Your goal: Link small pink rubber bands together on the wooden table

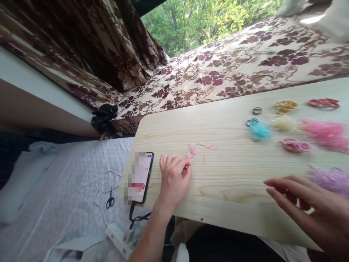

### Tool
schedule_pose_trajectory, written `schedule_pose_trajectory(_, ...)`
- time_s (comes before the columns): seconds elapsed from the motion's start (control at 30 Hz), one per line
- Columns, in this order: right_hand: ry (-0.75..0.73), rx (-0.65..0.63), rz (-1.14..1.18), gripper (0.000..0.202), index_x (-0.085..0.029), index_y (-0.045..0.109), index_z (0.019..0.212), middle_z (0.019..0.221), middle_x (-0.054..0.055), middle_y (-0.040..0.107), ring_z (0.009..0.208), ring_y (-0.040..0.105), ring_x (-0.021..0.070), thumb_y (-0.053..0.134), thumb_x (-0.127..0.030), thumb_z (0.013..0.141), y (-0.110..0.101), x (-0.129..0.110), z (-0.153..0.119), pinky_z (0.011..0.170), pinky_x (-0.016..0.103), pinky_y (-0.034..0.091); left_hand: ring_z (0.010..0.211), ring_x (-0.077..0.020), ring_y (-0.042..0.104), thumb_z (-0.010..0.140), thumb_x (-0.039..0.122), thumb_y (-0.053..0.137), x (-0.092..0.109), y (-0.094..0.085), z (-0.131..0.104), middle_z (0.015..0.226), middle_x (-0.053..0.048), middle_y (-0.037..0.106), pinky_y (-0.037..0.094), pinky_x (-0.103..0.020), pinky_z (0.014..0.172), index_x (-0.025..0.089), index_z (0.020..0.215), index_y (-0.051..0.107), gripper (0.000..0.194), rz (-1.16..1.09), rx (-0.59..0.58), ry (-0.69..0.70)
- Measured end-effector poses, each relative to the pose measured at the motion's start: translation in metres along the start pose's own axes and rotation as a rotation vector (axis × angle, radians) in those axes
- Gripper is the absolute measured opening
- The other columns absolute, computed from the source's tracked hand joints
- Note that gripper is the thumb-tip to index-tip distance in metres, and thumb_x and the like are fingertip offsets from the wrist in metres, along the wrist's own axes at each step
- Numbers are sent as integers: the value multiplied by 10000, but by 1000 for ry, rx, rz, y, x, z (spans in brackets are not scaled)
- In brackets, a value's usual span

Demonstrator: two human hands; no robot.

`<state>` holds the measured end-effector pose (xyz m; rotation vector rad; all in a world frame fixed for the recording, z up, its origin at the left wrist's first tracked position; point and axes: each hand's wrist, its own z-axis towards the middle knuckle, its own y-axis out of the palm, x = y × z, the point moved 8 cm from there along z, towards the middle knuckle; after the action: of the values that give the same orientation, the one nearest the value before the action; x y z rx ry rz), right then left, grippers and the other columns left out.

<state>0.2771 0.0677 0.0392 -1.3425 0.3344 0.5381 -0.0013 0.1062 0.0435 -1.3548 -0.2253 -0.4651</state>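
Observation:
My left hand (176,176) rests over the wooden table (231,185), its thumb and index finger pinched beside a small heap of pink scraps (192,150); whatever lies between the fingertips is too small to name. At the right, my right hand (302,203) hovers above the table with thumb and fingers apart and nothing between them. Nearest to it is a lilac bundle (329,180), partly behind the hand. Beyond lie a pink bundle (327,133), pink bands (296,145), a cream bundle (283,123) and a light-blue bundle (260,132).
A phone (141,178) lies at the table's left end. Yellow bands (285,106), red bands (323,103) and a small dark ring (256,111) sit towards the back. Scissors (110,202), cables and a power strip (118,240) are on the bed at left.

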Motion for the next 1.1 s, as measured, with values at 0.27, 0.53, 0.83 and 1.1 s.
schedule_pose_trajectory(0.27,-226,-190,129,325,-290,703,775,688,-3,711,498,671,154,429,-397,912,45,-59,20,408,251,490,949,-203,585,867,115,591,-10,3,1,842,1,691,214,-590,1142,219,795,653,141,62,-25,-49)
schedule_pose_trajectory(0.53,-125,-306,76,381,-296,708,781,729,9,711,553,693,172,371,-428,897,56,-46,16,441,278,510,921,-197,583,813,115,645,-5,4,8,769,17,667,235,-575,1146,217,728,619,135,81,-69,-71)
schedule_pose_trajectory(0.83,-159,-282,82,353,-294,693,790,734,1,704,546,686,158,384,-417,907,60,-46,17,424,271,485,903,-200,583,819,71,576,3,7,15,747,-1,650,264,-563,1134,206,684,571,191,192,-101,-17)
schedule_pose_trajectory(1.1,-220,-257,63,313,-276,690,829,754,-8,709,568,682,138,405,-358,930,57,-48,14,480,262,498,919,-180,581,835,80,538,20,8,7,766,15,632,223,-564,1161,196,713,546,169,86,-121,54)
